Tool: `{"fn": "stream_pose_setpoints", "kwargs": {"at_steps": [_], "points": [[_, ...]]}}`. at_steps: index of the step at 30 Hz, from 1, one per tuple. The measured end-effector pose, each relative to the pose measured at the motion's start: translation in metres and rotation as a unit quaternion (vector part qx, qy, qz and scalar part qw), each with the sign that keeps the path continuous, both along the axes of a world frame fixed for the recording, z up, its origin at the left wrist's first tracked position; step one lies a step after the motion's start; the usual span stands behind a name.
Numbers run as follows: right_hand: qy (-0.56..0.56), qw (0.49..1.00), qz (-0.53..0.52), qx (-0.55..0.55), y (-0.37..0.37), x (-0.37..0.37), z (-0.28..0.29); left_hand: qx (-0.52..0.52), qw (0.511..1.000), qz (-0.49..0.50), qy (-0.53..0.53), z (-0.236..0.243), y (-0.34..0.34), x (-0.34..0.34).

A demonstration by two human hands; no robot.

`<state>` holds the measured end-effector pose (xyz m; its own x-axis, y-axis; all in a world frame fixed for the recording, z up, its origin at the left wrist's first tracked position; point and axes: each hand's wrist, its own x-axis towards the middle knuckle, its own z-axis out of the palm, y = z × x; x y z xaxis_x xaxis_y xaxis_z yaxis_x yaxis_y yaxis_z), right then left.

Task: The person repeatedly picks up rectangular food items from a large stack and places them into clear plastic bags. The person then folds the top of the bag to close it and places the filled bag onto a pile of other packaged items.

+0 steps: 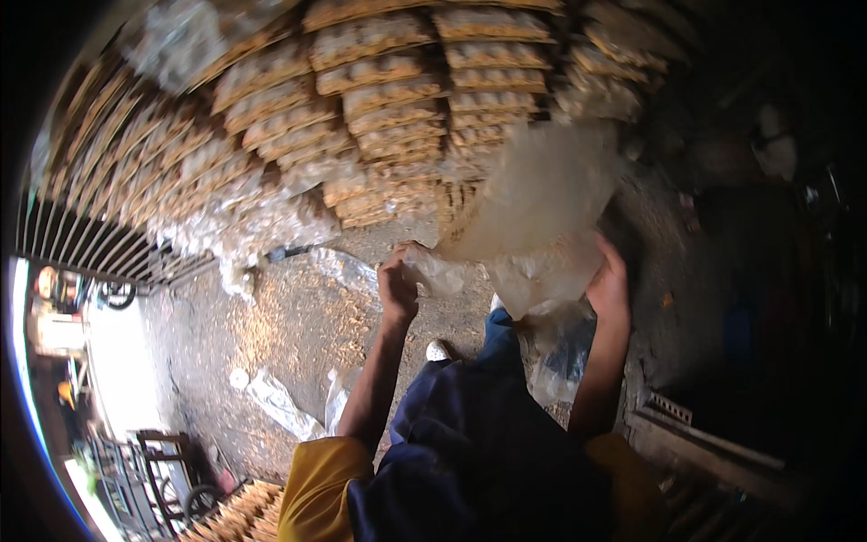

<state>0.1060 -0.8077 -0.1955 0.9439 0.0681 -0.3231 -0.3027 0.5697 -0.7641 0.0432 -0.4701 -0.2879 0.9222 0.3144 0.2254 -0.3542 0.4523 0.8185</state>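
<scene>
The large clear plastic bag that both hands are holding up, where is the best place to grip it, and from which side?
Probably at the lower edge of the large clear plastic bag, one corner from each side, as the left hand and right hand do now. The film is thin and limp and billows upward, so pinching the gathered edge with the fingers should control it best.

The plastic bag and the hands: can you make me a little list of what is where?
left hand: pinches the left edge of the plastic bag
right hand: grips the bag's right edge
plastic bag: clear, held up and spread between both hands
behind it: stacked trays of pale biscuits, some under plastic sheet
ground: dusty, with scraps of plastic
clothes: yellow sleeves, dark blue apron
</scene>
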Motion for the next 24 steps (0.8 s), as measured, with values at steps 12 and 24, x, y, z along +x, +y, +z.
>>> {"fn": "stream_pose_setpoints", "kwargs": {"at_steps": [12, 24], "points": [[-0.041, 0.968, 0.205, 0.136, 0.181, 0.023, -0.013, 0.209, 0.966, 0.148, -0.024, 0.119, 0.148, -0.039], [-0.518, 0.781, 0.079, -0.340, 0.244, -0.004, 0.050, 0.479, 0.862, 0.160, -0.045, 0.225, 0.161, -0.065]]}}
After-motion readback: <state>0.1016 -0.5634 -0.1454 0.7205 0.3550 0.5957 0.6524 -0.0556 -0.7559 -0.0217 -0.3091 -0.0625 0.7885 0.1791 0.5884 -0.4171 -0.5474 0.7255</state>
